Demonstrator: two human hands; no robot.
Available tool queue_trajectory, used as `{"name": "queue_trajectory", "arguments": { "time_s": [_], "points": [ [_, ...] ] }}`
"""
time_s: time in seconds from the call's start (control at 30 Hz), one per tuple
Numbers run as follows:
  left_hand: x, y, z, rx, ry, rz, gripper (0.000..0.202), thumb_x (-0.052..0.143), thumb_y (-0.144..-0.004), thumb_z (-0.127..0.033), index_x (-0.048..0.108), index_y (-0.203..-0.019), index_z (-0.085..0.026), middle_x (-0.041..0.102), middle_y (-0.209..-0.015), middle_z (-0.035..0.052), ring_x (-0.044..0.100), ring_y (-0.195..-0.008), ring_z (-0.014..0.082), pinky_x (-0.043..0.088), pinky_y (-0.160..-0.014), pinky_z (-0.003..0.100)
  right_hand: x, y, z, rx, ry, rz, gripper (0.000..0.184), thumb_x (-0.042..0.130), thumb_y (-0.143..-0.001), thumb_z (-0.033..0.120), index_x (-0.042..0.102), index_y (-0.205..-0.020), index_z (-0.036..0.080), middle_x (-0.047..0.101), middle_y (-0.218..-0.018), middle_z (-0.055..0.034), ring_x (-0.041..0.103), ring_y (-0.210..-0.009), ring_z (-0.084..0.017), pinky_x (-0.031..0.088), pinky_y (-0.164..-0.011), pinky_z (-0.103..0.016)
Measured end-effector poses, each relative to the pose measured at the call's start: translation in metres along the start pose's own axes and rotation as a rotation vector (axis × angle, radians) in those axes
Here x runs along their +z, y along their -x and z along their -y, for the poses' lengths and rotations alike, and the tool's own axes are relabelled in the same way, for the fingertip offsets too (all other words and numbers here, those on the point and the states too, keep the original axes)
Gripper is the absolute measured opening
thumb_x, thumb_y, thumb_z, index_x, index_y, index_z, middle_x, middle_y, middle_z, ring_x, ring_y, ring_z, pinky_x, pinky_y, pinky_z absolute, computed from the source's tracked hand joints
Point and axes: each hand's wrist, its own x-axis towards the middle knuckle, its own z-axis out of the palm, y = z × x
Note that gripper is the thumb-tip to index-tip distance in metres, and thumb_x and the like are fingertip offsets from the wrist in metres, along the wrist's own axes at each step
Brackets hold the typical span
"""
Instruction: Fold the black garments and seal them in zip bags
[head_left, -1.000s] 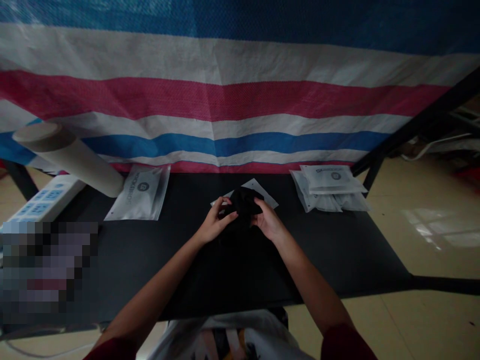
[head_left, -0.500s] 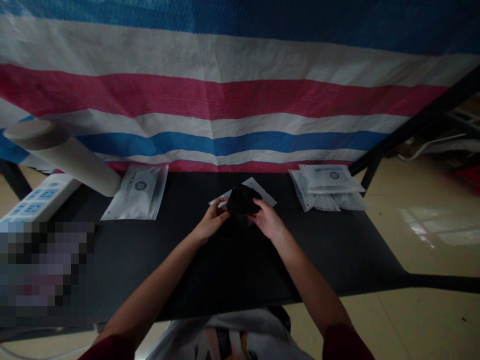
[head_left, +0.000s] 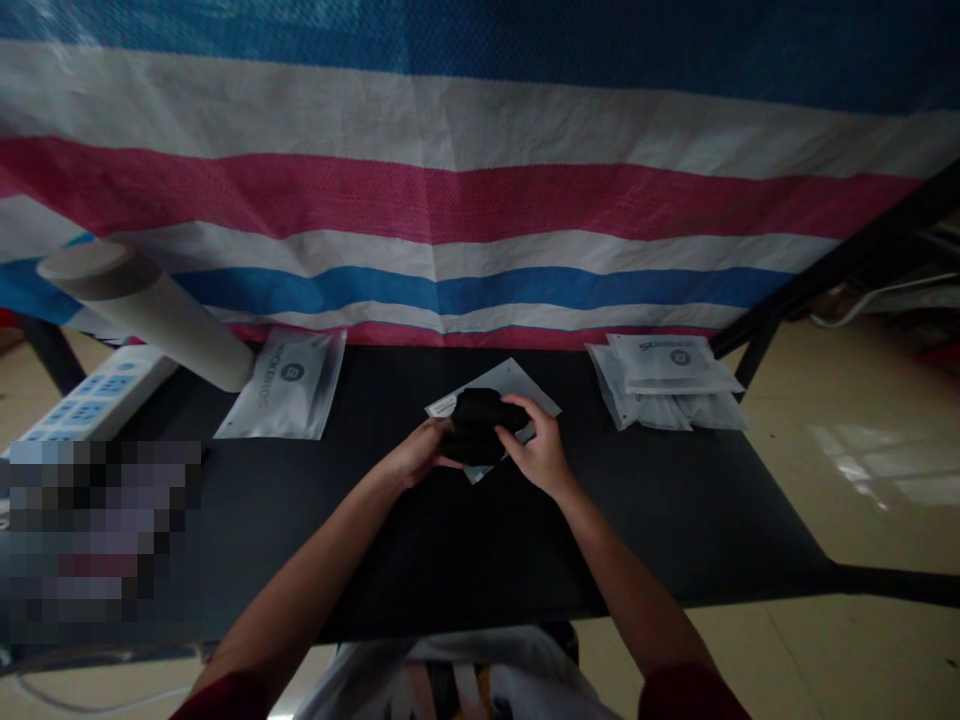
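Note:
Between my two hands is a folded black cloth item point(head_left: 480, 422); its exact kind does not show in the dim light. My left hand point(head_left: 425, 450) grips its left end, fingers closed on it. On the other side my right hand point(head_left: 536, 445) pinches the right end between thumb and fingers. Beneath the cloth a pale plastic bag point(head_left: 517, 378) lies flat on the black table point(head_left: 390, 560), partly covered by the cloth and my hands. A small printed label shows at the bag's left corner.
To the left lie a filled frosted bag point(head_left: 289, 385), a tilted white cylindrical bottle point(head_left: 161, 310), a power strip point(head_left: 97, 395) and a blurred-out object point(head_left: 112, 540). Several frosted bags point(head_left: 671, 380) are piled at the right. A striped tarp point(head_left: 450, 200) hangs behind the table.
The black cloth has been turned and folded into a more compact, wider bundle between my hands. More of the bag beneath it shows. The view has shifted slightly.

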Motion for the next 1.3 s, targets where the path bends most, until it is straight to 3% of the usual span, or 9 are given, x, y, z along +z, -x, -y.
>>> {"name": "queue_trajectory", "arguments": {
  "time_s": [0.17,0.37,0.5,0.6,0.8,0.9,1.03,1.2,1.3],
  "points": [
    [0.005,0.005,-0.012,-0.116,0.124,0.025,0.045,0.064,-0.075,-0.058,0.068,-0.090,-0.016,0.072,-0.084,0.0102,0.069,-0.078,0.0253,0.056,-0.065,0.035,-0.001,0.001,0.003,-0.209,0.152,0.147,0.040,0.051,-0.074,0.003,0.069,-0.098,0.029,0.065,-0.103,-0.0036,0.059,-0.102,-0.023,0.047,-0.093,-0.041],
    [0.007,0.008,-0.011,-0.005,0.060,-0.063,0.037,0.084,-0.059,-0.029,0.068,-0.090,-0.016,0.071,-0.086,0.0048,0.066,-0.072,0.0153,0.053,-0.062,0.023,0.004,0.002,0.001,-0.153,0.040,0.128,0.039,0.050,-0.068,0.000,0.071,-0.084,0.028,0.062,-0.114,-0.0034,0.055,-0.113,-0.023,0.044,-0.099,-0.042],
    [0.011,0.005,-0.008,0.142,0.093,-0.146,0.038,0.082,-0.059,-0.027,0.064,-0.091,-0.015,0.068,-0.085,0.0023,0.064,-0.071,0.0132,0.051,-0.061,0.021,0.012,0.004,-0.005,0.080,-0.338,0.018,0.041,0.060,-0.072,0.014,0.065,-0.110,0.031,0.055,-0.130,-0.0035,0.052,-0.121,-0.024,0.043,-0.102,-0.043],
    [0.019,0.004,-0.005,0.376,0.077,-0.244,0.043,0.082,-0.062,-0.031,0.059,-0.095,-0.018,0.065,-0.090,0.0005,0.063,-0.079,0.0140,0.052,-0.068,0.023,0.024,0.008,-0.011,0.385,-0.738,0.080,0.044,0.062,-0.078,0.035,0.057,-0.121,0.029,0.059,-0.126,-0.0058,0.059,-0.113,-0.026,0.050,-0.092,-0.044],
    [0.034,0.003,0.013,0.637,-0.200,-0.254,0.047,0.081,-0.065,-0.036,0.050,-0.096,-0.019,0.057,-0.089,-0.0007,0.058,-0.084,0.0138,0.050,-0.072,0.024,0.037,0.011,-0.017,0.635,-0.877,-0.013,0.041,0.074,-0.073,0.038,0.063,-0.110,0.024,0.068,-0.112,-0.0043,0.062,-0.108,-0.024,0.050,-0.091,-0.042],
    [0.035,0.002,0.023,0.680,-0.403,-0.275,0.055,0.078,-0.068,-0.043,0.046,-0.107,-0.021,0.055,-0.106,0.0052,0.057,-0.092,0.0175,0.050,-0.071,0.027,0.021,-0.001,-0.017,0.665,-0.952,-0.182,0.035,0.076,-0.070,0.033,0.066,-0.102,0.023,0.071,-0.105,-0.0028,0.063,-0.104,-0.023,0.051,-0.090,-0.042],
    [0.030,0.005,0.026,0.666,-1.034,-0.075,0.051,0.078,-0.068,-0.045,0.055,-0.105,-0.018,0.059,-0.099,0.0071,0.057,-0.090,0.0223,0.049,-0.077,0.035,-0.015,-0.017,-0.015,0.617,-1.078,-0.336,0.023,0.068,-0.071,0.029,0.066,-0.093,0.024,0.072,-0.099,-0.0020,0.063,-0.104,-0.024,0.053,-0.088,-0.043],
    [0.017,0.005,0.018,0.681,-1.387,-0.066,0.011,0.060,-0.086,-0.025,0.064,-0.094,-0.020,0.062,-0.096,0.0072,0.059,-0.090,0.0224,0.046,-0.080,0.034,-0.031,-0.015,-0.015,0.530,-1.095,-0.156,0.027,0.057,-0.068,0.034,0.066,-0.091,0.023,0.072,-0.096,-0.0046,0.061,-0.109,-0.027,0.050,-0.093,-0.045],
    [0.011,0.005,0.011,0.651,-1.371,-0.111,0.013,0.051,-0.091,-0.024,0.063,-0.089,-0.020,0.064,-0.091,0.0053,0.061,-0.084,0.0196,0.045,-0.075,0.031,-0.027,-0.006,-0.022,0.537,-0.937,0.060,0.033,0.056,-0.063,0.035,0.067,-0.090,0.021,0.071,-0.095,-0.0067,0.061,-0.105,-0.029,0.049,-0.090,-0.045]
  ]
}}
